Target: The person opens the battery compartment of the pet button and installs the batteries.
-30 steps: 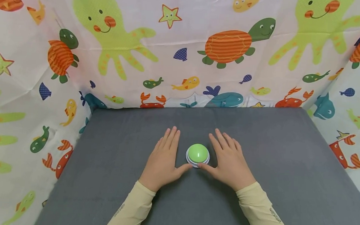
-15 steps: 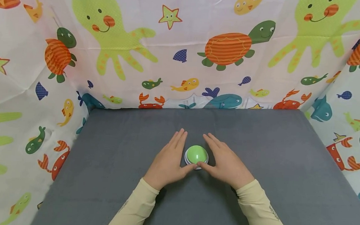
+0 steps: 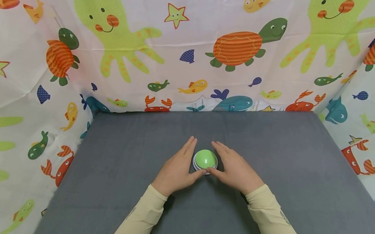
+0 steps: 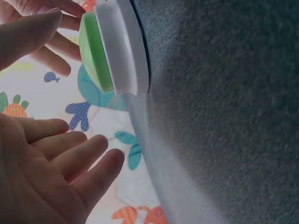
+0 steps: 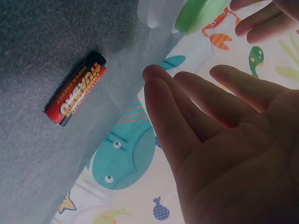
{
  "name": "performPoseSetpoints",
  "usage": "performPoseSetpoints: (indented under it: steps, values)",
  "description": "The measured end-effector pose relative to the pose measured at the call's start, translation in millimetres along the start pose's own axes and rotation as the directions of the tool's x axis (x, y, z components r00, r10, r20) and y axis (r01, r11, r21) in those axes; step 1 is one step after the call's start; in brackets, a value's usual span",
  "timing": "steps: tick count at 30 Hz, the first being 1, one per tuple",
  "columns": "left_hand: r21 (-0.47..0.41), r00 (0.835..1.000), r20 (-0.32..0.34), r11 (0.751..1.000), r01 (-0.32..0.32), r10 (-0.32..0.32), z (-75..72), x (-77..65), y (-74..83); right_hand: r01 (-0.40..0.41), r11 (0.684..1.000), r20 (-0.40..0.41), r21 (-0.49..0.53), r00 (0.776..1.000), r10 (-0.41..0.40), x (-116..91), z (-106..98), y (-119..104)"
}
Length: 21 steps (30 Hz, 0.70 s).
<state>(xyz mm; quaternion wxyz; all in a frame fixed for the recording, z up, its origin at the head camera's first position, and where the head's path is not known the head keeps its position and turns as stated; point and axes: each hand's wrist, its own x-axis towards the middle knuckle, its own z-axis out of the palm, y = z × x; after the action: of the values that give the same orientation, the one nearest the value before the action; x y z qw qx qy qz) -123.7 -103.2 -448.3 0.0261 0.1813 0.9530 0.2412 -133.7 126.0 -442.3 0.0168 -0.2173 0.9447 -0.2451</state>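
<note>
A round push button with a green dome and white base (image 3: 205, 159) sits on the grey tabletop, between my two hands. My left hand (image 3: 176, 171) is on its left side, fingers extended forward, thumb at the near rim. On the other side my right hand (image 3: 237, 171) mirrors it, its thumb close to the left one. The left wrist view shows the left fingers (image 4: 88, 163) loosely spread, apart from the white base. A red and black battery (image 5: 77, 88) lies on the cloth in the right wrist view; the right hand hides it in the head view.
The grey cloth-covered tabletop (image 3: 135, 146) stretches out around the hands. A white curtain printed with sea animals (image 3: 205, 72) rises along the back and both sides.
Both hands have come closer together around the button, the left moving right and the right slightly left, and their thumbs now nearly meet. The button stays where it was.
</note>
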Motion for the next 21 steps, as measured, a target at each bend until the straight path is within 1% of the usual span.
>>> performPoseSetpoints:
  steps: [8,14,16,21]
  values:
    - [-0.093,0.999,0.037,0.996,-0.005,0.009,6.6,0.1,-3.8,0.017,1.000,0.029,0.024,0.999,-0.017,2.6,3.7,1.6]
    - [-0.120,0.997,0.065,0.992,-0.025,0.033,13.2,0.5,-8.9,0.008,0.999,0.079,0.054,0.997,-0.013,3.2,9.9,3.8]
    - [-0.131,0.997,0.074,0.991,-0.027,0.037,16.2,0.8,-10.5,0.004,0.999,0.088,0.050,0.996,-0.009,3.2,12.7,4.4]
    - [-0.146,0.996,0.083,0.989,-0.025,0.038,20.7,0.3,-12.5,0.007,1.000,0.066,0.028,0.998,-0.009,4.3,18.9,3.0]
